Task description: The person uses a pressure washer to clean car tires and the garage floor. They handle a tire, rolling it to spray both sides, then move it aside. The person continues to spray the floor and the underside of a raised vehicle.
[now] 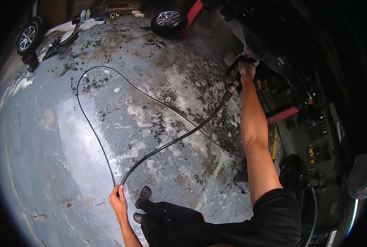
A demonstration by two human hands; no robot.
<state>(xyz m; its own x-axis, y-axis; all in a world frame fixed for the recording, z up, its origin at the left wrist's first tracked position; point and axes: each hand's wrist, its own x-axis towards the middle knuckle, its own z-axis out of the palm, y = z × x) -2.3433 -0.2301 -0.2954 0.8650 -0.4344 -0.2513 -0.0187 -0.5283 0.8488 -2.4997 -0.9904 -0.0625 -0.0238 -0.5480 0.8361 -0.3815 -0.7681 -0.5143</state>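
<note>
Probably springy: black pressure-washer hose (pixel 162 147), left hand (pixel 118 201) closed on its near bend (sensible hold); right hand (pixel 250 59) gripping spray gun (pixel 232 70).

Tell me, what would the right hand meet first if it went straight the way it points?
The right hand would probably meet the white, fan-shaped spray first; beyond that, it is too dark to judge depth.

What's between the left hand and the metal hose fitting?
Head view: black hose runs from the left hand to the metal hose fitting, over blue-grey floor with white and dark patches.
</note>
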